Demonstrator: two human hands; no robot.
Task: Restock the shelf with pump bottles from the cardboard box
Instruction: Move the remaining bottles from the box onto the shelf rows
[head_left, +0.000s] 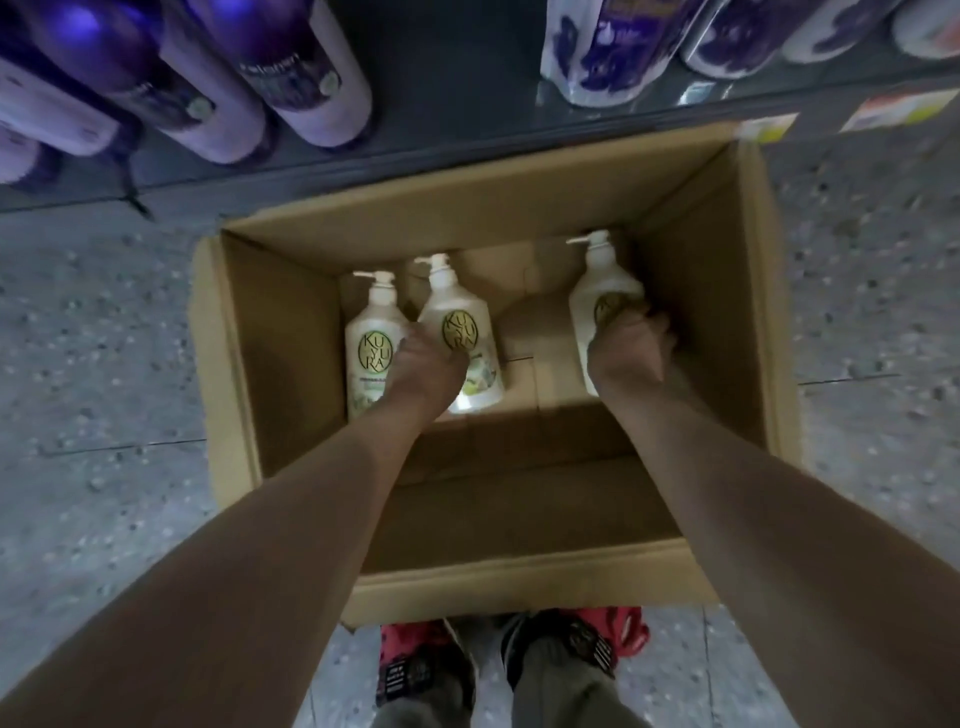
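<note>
An open cardboard box (737, 270) stands on the floor below me, with three white pump bottles inside. My left hand (423, 366) is closed around the middle bottle (460, 325), which leans to the right. A second bottle (370, 332) stands just left of it, partly behind my wrist. At the box's right wall, my right hand (628, 345) grips the third bottle (602, 293) around its body; the lower part of that bottle is hidden by the hand. The dark shelf (467, 98) lies just beyond the box.
Purple bottles (291, 78) fill the shelf at the left. White and purple refill pouches (608, 47) fill it at the right, with a gap between them. Price tags (893, 109) line the shelf edge. Speckled grey floor surrounds the box. My shoes (426, 670) touch its near side.
</note>
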